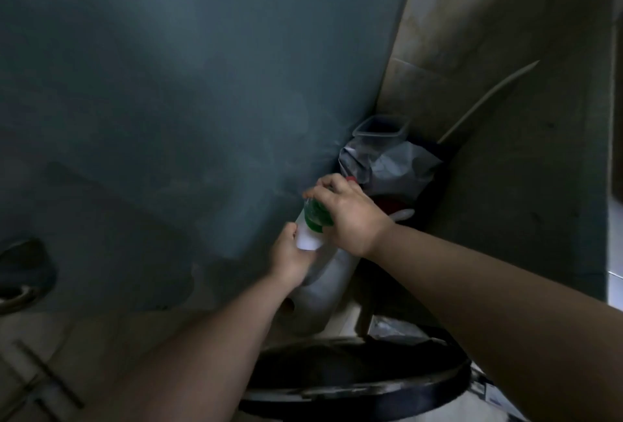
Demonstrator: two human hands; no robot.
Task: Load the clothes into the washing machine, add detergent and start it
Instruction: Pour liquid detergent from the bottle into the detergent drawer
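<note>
Two bare hands meet over a white detergent jug [320, 290] that stands on the floor against the dark blue-grey wall [168, 84], in the dim corner where that wall meets a tan tiled one [505, 51]. The jug's long axis runs up toward the camera, leaning slightly, with its neck and green cap [315, 214] pointing up and away toward the blue wall. The left hand [291, 254] grips the jug's white neck just below the cap, fingers curled round it. The right hand [350, 216] comes over the top, fingers and thumb wrapped round the green cap. Just behind the jug sit a crumpled grey plastic bag [391, 165] and a clear square container [382, 128]. A black round rim [354, 378] lies nearest the camera, below the jug.
</note>
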